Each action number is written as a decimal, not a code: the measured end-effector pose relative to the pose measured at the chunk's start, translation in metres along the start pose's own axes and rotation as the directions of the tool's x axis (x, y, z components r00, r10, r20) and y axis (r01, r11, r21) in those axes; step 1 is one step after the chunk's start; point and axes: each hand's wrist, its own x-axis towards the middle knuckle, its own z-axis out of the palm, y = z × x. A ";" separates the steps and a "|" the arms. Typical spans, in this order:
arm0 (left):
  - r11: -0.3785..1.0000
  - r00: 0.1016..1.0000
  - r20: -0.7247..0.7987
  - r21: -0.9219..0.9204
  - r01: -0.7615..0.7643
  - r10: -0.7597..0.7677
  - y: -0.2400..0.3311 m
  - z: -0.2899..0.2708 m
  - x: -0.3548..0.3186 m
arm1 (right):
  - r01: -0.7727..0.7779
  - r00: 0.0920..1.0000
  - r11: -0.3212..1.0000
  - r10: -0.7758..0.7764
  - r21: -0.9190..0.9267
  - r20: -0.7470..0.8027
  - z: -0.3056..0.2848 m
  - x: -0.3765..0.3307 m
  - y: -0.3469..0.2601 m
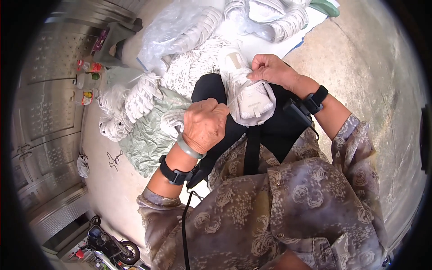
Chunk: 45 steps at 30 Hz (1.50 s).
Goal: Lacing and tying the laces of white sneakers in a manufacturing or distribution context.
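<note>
Both hands, left (204, 123) and right (269, 69), pinched on a flat white lace (237, 92) over a mesh-textured white shoe (249, 96).

Lacing a white shoe (249, 92) held on the lap, seen from above.

The left hand (204, 123), closed in a fist, pulls a white lace (237, 93) taut toward the person; the right hand (270, 69) pinches the lace's other end at the shoe's upper. Both wrists carry black straps. Beyond the knees lie bundles of white laces (191, 67) on a green cloth (150, 139), clear plastic bags (173, 29), small bottles (87, 81) and scissors (114, 159) on the floor.
</note>
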 end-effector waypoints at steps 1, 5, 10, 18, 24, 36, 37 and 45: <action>0.998 0.999 -0.004 0.023 -0.053 0.053 0.002 -0.013 -0.009 | 0.007 1.000 1.000 -0.007 -0.007 -0.010 0.000 -0.001 0.000; 0.997 0.999 0.031 0.080 0.008 -0.011 0.011 -0.052 -0.056 | 0.027 0.999 0.998 -0.028 -0.053 -0.020 0.001 0.000 0.003; 0.974 0.974 0.128 0.157 0.164 -0.185 0.018 -0.056 -0.081 | -0.034 0.999 0.999 0.035 0.034 -0.035 -0.004 -0.005 0.012; 0.992 0.996 0.083 0.128 -0.022 0.012 0.038 -0.071 -0.058 | 0.265 0.964 0.956 -0.266 -0.128 0.010 -0.007 -0.030 0.015; 0.965 0.968 0.215 0.252 0.077 -0.133 0.008 -0.070 -0.075 | 0.251 0.967 0.945 -0.252 -0.212 0.023 -0.013 -0.046 0.009; 0.881 0.964 0.093 0.435 0.186 -0.250 -0.047 -0.057 -0.103 | 0.473 0.695 0.039 -0.630 -0.880 0.346 -0.082 -0.075 0.011; 0.869 0.960 0.068 0.446 0.213 -0.270 -0.056 -0.054 -0.116 | 0.464 0.710 0.031 -0.610 -0.885 0.351 -0.094 -0.082 0.019; 0.616 0.794 -0.106 0.572 0.541 -0.599 -0.135 -0.069 -0.259 | -0.093 0.830 0.228 -0.519 -0.969 -0.202 -0.218 -0.160 0.081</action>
